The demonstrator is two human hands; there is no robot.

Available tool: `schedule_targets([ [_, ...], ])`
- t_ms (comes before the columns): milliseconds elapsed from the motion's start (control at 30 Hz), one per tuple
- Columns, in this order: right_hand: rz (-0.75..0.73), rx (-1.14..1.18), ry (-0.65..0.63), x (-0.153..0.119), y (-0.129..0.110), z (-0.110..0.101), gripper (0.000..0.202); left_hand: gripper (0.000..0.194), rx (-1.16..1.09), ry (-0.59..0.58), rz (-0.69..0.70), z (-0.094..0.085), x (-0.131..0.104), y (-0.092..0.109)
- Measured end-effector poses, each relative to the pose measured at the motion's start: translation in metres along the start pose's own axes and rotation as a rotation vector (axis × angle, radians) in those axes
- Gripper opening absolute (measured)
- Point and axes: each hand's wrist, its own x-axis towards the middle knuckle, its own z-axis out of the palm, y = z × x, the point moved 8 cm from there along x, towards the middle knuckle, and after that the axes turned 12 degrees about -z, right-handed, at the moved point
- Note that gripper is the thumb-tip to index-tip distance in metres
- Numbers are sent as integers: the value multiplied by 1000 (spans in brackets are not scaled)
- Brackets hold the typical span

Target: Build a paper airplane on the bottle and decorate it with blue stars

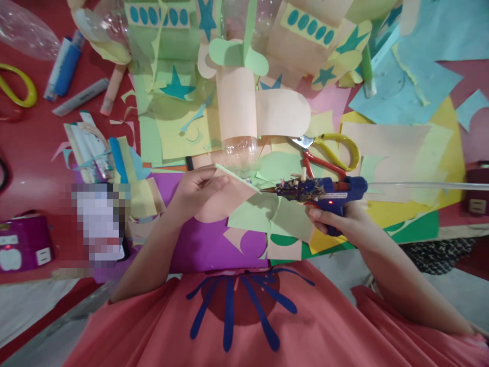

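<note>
My left hand [198,191] pinches a pale peach paper piece [223,199] with a rounded lower end, its straight upper edge slanting down to the right. Wrapped around the handle of a dark blue hot glue gun [332,196], my right hand [336,219] keeps the nozzle at the right end of that edge. A red light glows on the gun, and paper scraps cling to its front. A long clear glue stick [420,186] runs out of its back. Just beyond lies a clear plastic bottle [240,150] wrapped in peach paper [237,102], with a rounded paper flap [284,112] at its side.
Yellow-and-red scissors [328,153] lie behind the glue gun. Coloured paper sheets and offcuts cover the middle, over purple paper [214,250]. Markers [64,63] are at the left, near a blurred-out phone [100,224] and a purple power box [25,242].
</note>
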Motion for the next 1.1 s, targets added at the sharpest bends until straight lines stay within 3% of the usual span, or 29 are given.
schedule_targets([
  [667,41,-15,-4,-2,0,-1,48,42,-29,0,-27,-1,-1,-1],
  [900,-33,-5,6,-2,1,-3,41,41,-134,-4,-70,-3,0,-7],
  [1000,-95,52,66,-4,-6,-18,36,42,-229,29,-89,-8,0,-14],
  [1100,-132,89,260,-5,-13,-56,32,45,-278,67,-88,-14,0,-17],
])
